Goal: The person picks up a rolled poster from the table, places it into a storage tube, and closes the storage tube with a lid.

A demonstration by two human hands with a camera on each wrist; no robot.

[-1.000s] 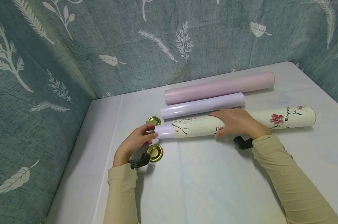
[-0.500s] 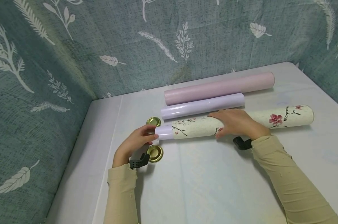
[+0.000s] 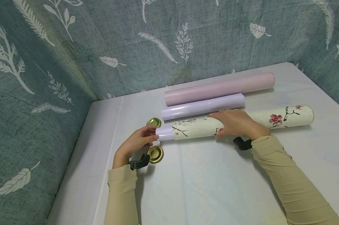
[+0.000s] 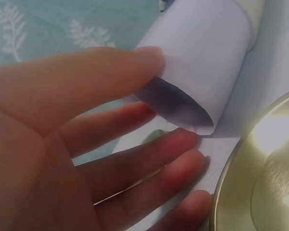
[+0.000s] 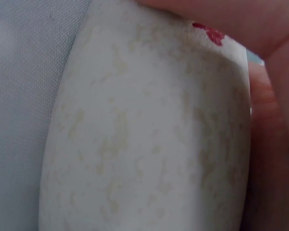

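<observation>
Tabletop [image 3: 214, 187]: lilac roll [image 3: 164, 132] against left fingers [image 3: 147, 137]

— Any change in the lilac roll [image 3: 164, 133] poking out of the floral tube [image 3: 242, 122]?
— Shorter stub showing now; pushed further in by the left hand [image 3: 134, 143].
— And the floral tube's far end?
— Drawn slightly away from the tabletop's right edge, under the right hand [image 3: 237, 122].

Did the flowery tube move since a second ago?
Yes. The flowery tube slid a little left: its right end sits nearer the pink tube end than before.
</observation>
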